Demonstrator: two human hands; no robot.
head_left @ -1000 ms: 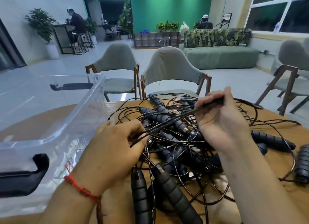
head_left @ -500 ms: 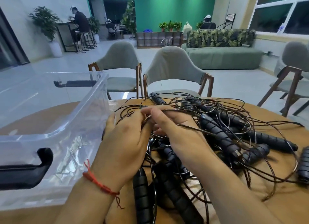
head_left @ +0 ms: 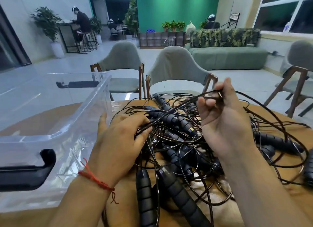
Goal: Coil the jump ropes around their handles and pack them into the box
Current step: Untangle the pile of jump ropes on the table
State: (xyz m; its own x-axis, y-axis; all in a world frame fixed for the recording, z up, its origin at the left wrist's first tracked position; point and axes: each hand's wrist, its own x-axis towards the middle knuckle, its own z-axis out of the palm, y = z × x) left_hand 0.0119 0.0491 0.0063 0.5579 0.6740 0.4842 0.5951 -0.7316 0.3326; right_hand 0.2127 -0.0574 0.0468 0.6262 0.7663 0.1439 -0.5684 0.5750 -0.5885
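- The job is at its opening step, as I judge it: one rope is being teased free of the heap. Nothing looks coiled yet, and I can see no rope in the box [head_left: 55, 135].
- The right hand [head_left: 227, 123] is lifted above the 1 o'clock side of the tangle of jump ropes [head_left: 177, 142], thumb and curled fingers pinching a few strands of cord [head_left: 177, 106].
- The left hand [head_left: 118, 142] lies low at the tangle's 9 o'clock edge, its fingertips closed on the other end of that stretch, so the cord runs taut and slanted between the two hands.
- The rest of the ropes sprawl on the bench [head_left: 223, 215], loops spilling out toward 3 o'clock.
- Two ribbed handles [head_left: 144, 198] point back at the person from 6 o'clock, and more handles lie buried mid-heap.
- The clear box stands at 9 o'clock, just beside the left hand.
- Next, I reckon, the held cord needs following to its own handles, and the loops crossing it need lifting off. A straight pull would likely tighten the knot and drag the whole pile along.
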